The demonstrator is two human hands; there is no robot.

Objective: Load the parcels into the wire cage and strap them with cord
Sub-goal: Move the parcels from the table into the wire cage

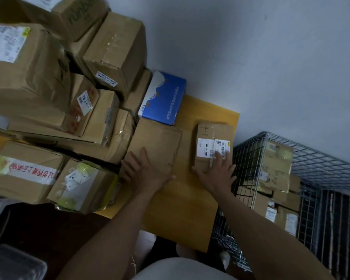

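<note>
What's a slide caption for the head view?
Left hand on a flat carton, right hand on a labelled parcel, wire cage alongside.

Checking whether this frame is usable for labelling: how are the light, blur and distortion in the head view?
Head view: dim, flat indoor light, with the lower left corner nearly black; the stacked boxes at upper left are motion-blurred and lean outward from wide-angle distortion; the small parcel under the right hand is sharper, its barcode visible; the wire cage looks slightly soft.
</note>
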